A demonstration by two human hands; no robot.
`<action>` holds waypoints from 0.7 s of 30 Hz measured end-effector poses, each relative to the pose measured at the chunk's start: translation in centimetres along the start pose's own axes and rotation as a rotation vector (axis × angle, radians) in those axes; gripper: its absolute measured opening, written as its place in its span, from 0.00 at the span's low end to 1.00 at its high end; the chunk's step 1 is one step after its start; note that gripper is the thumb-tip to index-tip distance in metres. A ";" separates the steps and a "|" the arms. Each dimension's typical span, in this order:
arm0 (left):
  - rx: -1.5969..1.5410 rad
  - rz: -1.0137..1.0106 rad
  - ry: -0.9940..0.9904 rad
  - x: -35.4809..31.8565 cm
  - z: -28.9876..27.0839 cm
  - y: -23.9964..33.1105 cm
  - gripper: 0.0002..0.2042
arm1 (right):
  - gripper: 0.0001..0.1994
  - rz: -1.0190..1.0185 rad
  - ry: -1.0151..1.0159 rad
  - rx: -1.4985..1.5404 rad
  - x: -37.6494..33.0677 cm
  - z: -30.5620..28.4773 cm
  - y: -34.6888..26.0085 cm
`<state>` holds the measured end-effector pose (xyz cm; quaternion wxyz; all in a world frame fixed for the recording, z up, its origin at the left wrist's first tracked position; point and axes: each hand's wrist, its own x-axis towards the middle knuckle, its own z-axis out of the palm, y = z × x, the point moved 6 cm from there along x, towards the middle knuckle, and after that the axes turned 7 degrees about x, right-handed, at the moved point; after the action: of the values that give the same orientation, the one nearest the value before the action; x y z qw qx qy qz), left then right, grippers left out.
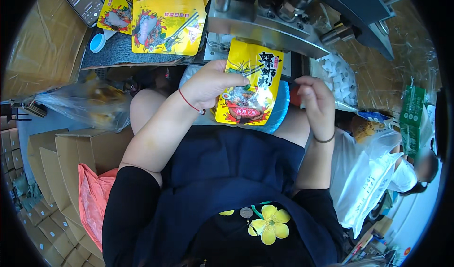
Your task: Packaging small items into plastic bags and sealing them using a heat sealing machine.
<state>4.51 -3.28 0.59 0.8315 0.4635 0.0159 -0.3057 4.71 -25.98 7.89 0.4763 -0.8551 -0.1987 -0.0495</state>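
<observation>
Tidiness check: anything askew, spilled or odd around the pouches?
Minor: one yellow pouch lies tilted left of the stack, out of line with it, by the phone. The held pouch looks intact on its visible side.

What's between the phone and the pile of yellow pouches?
The head view shows at least one more yellow pouch between phone and pile.

A narrow gap separates pouch [253, 90] and right fingers [307, 91]; the metal machine [265, 21] blocks beyond.
</observation>
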 end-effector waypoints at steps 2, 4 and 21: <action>-0.028 0.002 0.008 0.2 -0.2 -0.2 0.16 | 0.20 -0.089 -0.031 -0.091 0.4 0.6 -0.6; 0.372 0.228 0.276 -0.6 -1.7 1.5 0.23 | 0.22 0.004 -0.117 0.084 -0.4 0.8 0.4; 0.924 0.277 0.350 -7.2 -3.4 1.5 0.12 | 0.09 -0.189 -0.096 0.252 2.8 4.4 -6.2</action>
<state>0.29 3.53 2.04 0.5574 0.8246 -0.0435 -0.0858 4.37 -18.58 11.23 0.5630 -0.7674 -0.3055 -0.0281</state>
